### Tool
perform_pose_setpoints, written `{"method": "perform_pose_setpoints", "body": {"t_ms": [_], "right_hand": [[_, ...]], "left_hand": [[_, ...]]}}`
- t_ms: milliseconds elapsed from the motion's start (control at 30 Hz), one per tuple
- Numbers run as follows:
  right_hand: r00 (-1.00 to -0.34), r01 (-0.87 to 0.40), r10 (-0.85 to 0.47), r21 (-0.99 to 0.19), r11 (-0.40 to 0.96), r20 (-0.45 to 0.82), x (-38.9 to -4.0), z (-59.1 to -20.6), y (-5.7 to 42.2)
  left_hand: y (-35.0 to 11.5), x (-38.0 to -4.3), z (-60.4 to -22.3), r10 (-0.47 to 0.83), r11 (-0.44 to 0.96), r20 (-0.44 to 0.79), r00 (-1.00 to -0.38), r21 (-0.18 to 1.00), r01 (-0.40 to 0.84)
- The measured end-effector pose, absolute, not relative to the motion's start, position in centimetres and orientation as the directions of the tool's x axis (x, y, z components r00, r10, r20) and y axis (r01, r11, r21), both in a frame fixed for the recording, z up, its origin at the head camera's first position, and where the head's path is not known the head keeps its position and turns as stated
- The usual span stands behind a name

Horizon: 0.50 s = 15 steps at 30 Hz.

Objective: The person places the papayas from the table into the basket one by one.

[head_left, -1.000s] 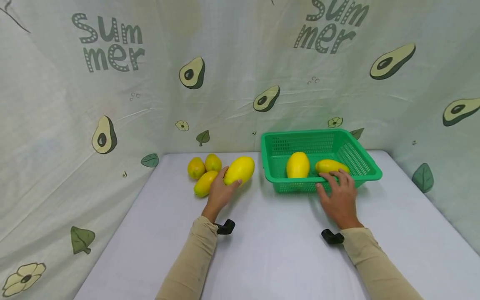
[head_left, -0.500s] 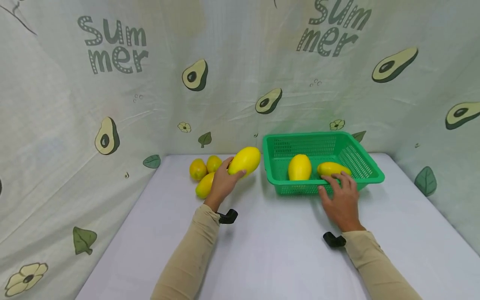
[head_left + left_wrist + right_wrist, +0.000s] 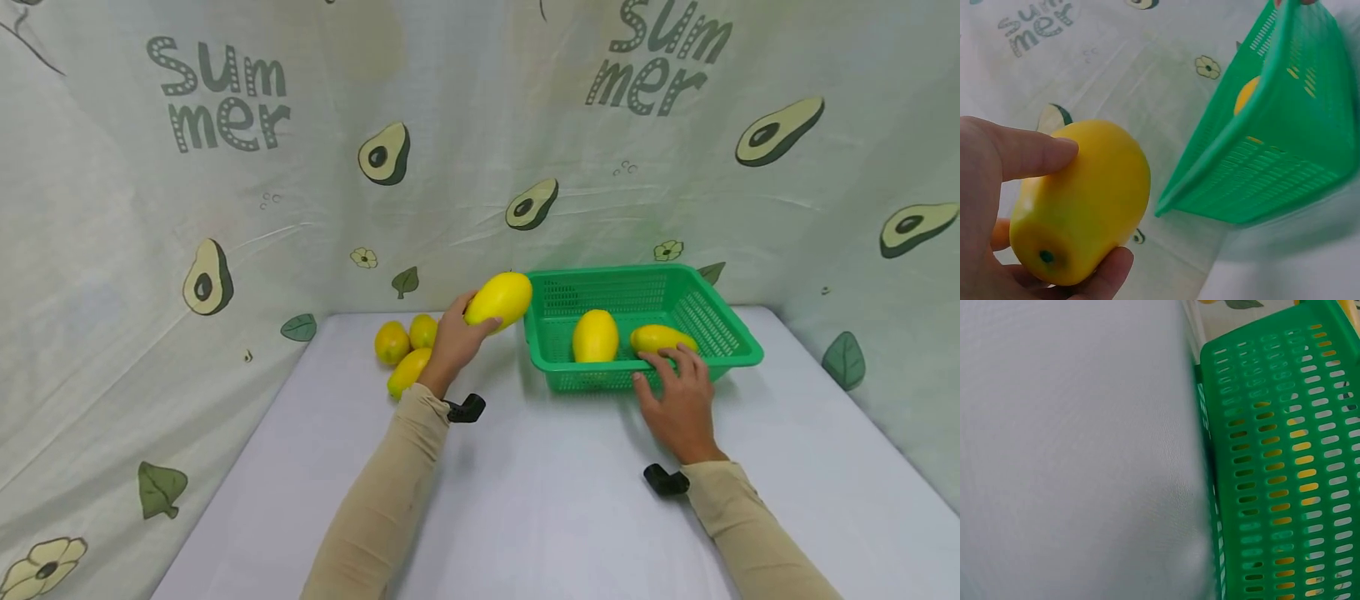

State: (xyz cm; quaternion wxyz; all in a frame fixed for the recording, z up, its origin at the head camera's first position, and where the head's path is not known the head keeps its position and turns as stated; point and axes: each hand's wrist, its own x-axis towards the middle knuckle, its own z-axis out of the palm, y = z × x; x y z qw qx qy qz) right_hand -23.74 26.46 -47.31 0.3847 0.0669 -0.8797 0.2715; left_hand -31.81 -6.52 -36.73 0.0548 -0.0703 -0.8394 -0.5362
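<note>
My left hand (image 3: 454, 340) holds a yellow mango (image 3: 501, 300) above the table, left of the green plastic basket (image 3: 562, 367). In the left wrist view the thumb lies over the top of this mango (image 3: 1094, 194) and the fingers curl beneath it, its dark stem mark facing the camera. My right hand (image 3: 681, 404) grips the basket's near rim, fingers over the edge and thumb outside. Inside the basket, one mango (image 3: 596, 336) sits upright to the left and another mango (image 3: 654, 337) lies sideways behind the right fingers. The right wrist view shows the slotted basket wall (image 3: 1279, 456), without the hand.
Three more mangoes are grouped at the table's back left: one mango (image 3: 392, 343) farthest left, one mango (image 3: 423, 332) behind, and one mango (image 3: 409, 373) in front, partly covered by the left hand. A printed cloth (image 3: 457, 125) hangs behind the white table (image 3: 540, 483).
My left hand has lifted the mango up and to the right, away from the three others and toward the basket. The right hand stays on the rim.
</note>
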Motion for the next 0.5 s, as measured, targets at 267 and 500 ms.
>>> {"method": "perform_pose_setpoints", "body": {"t_ms": [267,500], "right_hand": [[-0.693,-0.332,0.086,-0.423,0.843,0.716,-23.7,-47.5,26.2],[-0.698,-0.335,0.086,-0.43,0.838,0.711,-23.6,-47.2,26.4]], "left_hand": [[-6.3,-33.1,-35.0,0.064,0.405,0.156,-0.986,0.899,0.169],[-5.3,-33.6,-34.3,0.085,0.376,0.151,-0.985,0.91,0.172]]}}
